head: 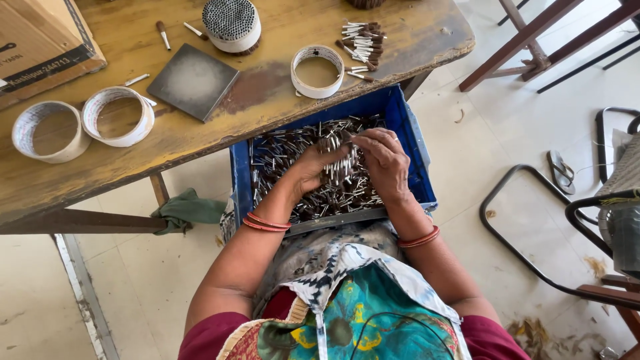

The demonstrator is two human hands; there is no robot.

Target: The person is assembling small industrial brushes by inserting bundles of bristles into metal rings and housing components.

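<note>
Left hand (313,167) cups a small bundle of short sticks (337,170), its grip closed round their middles; right hand (383,163) pinches the bundle's top, fingers nearly shut. Both work inside the blue crate (417,143), on the heap of loose sticks (280,157). Judged light, stiff, thin and slippery: best gathered side by side and held mid-length. At 12 o'clock, the tabletop (267,100) carries a tape ring (317,71); at 10 o'clock, a dark square plate (193,80).
</note>
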